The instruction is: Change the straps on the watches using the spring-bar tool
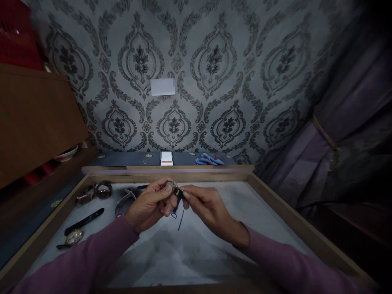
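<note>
My left hand (153, 200) is closed around a wristwatch (172, 186) with a metal case, its thumb pressed on the case. A black strap (180, 194) shows at the side of the case, between the two hands. My right hand (208, 208) pinches at this strap with thumb and fingers, and the exact grip is partly hidden. Below the hands, a slim dark stick-like piece (181, 220) and a small dark loop (174, 215) show over the white surface. Left of my left hand lies a watch with a grey strap (125, 200).
Wood edges (277, 208) frame the white work surface (214, 261). On its left lie a brown watch (104, 190), another dark watch (85, 196) and a gold-cased watch (74, 236). Behind stand a phone-like white item (166, 158) and a blue cloth (210, 159).
</note>
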`<state>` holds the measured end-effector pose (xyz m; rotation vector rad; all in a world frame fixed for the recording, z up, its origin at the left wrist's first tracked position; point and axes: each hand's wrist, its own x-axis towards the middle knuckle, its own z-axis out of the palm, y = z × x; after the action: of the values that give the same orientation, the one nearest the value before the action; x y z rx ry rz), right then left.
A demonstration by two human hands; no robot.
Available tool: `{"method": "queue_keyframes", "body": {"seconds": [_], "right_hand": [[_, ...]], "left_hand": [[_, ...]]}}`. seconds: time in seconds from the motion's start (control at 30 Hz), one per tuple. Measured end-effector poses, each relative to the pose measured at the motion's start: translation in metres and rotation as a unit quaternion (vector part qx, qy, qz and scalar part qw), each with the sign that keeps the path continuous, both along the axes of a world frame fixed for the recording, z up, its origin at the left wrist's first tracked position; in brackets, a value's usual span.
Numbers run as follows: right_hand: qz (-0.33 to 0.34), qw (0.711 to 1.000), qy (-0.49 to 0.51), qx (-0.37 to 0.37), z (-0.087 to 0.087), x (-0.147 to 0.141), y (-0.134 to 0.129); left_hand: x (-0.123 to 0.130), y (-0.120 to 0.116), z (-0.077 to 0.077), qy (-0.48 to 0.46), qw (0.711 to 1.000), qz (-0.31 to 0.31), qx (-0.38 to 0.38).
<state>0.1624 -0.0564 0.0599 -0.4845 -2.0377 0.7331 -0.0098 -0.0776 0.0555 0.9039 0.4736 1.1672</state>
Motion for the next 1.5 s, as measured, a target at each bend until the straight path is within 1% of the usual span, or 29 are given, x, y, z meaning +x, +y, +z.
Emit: {"method": "queue_keyframes", "body": {"seconds": [0.13,0.27,0.33,0.4,0.53,0.7,0.83,1.17,1.5], "right_hand": [[-0.019,0.995,-0.007,0.093,-0.002,0.003,0.005],[-0.016,0.982,-0.016,0.188,-0.005,0.007,0.011],[-0.012,0.976,-0.039,0.215,-0.006,0.008,0.014],[-0.014,0.972,-0.066,0.225,-0.006,0.010,0.016],[-0.023,0.969,-0.079,0.232,-0.005,0.010,0.017],[-0.028,0.968,-0.043,0.244,-0.004,0.008,0.015],[-0.030,0.970,-0.021,0.239,-0.006,0.006,0.013],[-0.036,0.984,-0.006,0.173,-0.010,0.005,0.011],[-0.031,0.989,0.014,0.146,-0.008,0.002,0.008]], "left_hand": [[0.000,-0.001,0.001,0.001,1.000,-0.006,-0.005],[-0.001,0.000,-0.002,0.014,1.000,-0.011,-0.006],[-0.002,0.000,-0.004,0.022,1.000,-0.013,-0.007],[-0.003,0.001,-0.006,0.024,1.000,-0.016,-0.011],[-0.002,0.001,-0.004,0.014,1.000,-0.015,-0.012],[-0.001,0.000,0.000,0.005,1.000,-0.014,-0.010],[-0.001,0.000,0.000,-0.010,1.000,-0.008,-0.014],[0.003,0.002,-0.004,-0.057,0.998,-0.014,-0.029],[0.004,0.000,-0.005,-0.072,0.997,-0.011,-0.024]]}}
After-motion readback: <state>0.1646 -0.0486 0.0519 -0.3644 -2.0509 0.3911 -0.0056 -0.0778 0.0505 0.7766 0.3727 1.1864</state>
